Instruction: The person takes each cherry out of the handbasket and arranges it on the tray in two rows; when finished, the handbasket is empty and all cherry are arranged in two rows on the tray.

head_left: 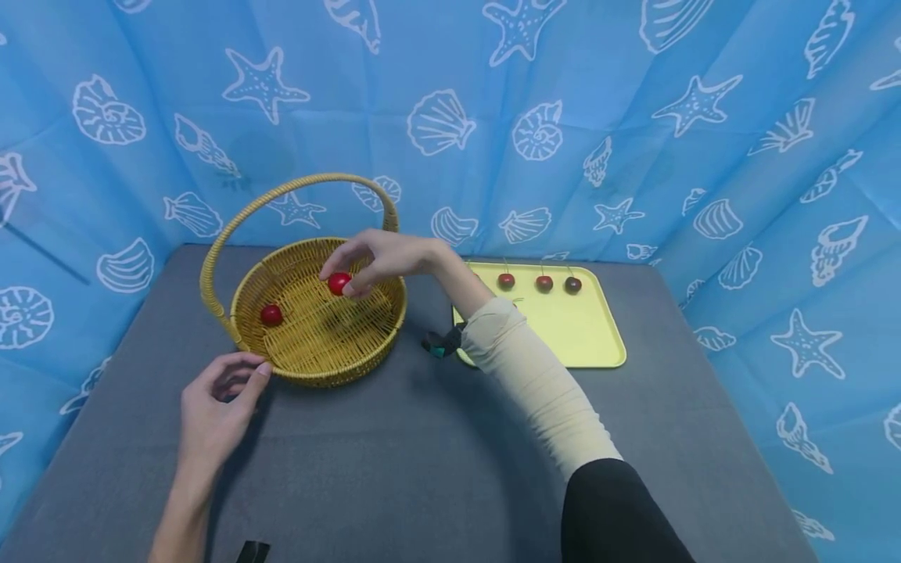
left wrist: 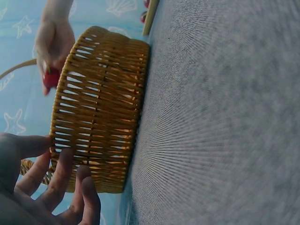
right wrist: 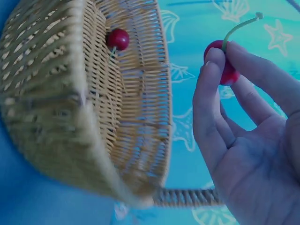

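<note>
My right hand [head_left: 376,262] pinches a red cherry [head_left: 339,283] between thumb and fingertips over the wicker basket [head_left: 336,377]. In the right wrist view the cherry's green stem [right wrist: 240,26] sticks up past the fingertips. Another dark red cherry [head_left: 271,315] lies inside the basket, toward its left side. At the basket's near left rim is my left hand [head_left: 221,399], its thumb and fingers curled at the edge. The left wrist view shows those fingers [left wrist: 61,176] against the woven wall and rim.
A yellow tray [head_left: 563,336] stands to the right, with several stemmed cherries along its far side, one of them a dark cherry [head_left: 573,285]. My right forearm crosses over its left part. The basket's tall handle [head_left: 303,184] arches up behind. A blue shell-print curtain [head_left: 436,70] borders the grey table [head_left: 394,485].
</note>
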Motion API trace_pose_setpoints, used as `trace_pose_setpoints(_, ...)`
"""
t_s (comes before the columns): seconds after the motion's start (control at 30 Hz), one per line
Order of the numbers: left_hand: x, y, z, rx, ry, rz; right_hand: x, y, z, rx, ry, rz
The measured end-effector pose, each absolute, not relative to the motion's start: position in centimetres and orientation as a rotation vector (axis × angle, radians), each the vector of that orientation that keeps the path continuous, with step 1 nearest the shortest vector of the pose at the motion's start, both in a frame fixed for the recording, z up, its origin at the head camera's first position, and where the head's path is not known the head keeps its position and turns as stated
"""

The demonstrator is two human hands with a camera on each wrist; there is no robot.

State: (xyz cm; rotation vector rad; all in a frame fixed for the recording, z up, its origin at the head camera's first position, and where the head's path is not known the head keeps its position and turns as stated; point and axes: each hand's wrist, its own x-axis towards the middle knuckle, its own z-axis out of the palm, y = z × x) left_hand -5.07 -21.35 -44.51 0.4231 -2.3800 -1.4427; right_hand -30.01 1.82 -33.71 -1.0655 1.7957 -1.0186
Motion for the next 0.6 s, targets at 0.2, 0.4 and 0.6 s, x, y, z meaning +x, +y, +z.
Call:
trace_pose_setpoints(0.2, -5.1, -21.4, -44.7, 0.413, -2.358, -1.458, -29.8, 6.1, -32.1, -1.096, 1.835, -1.012)
trace_pose_setpoints(0.4, -5.1, -21.3, -44.5, 0.41, -2.354, -1.46, -29.6, 11.3, -31.2, -1.048, 1.938, -0.977)
trace_pose_setpoints(0.6, -5.0, -21.3, -44.3, 0.423, -2.368, -1.456, -29.4, 16.6, -31.5, -0.923, 2.046, -0.997)
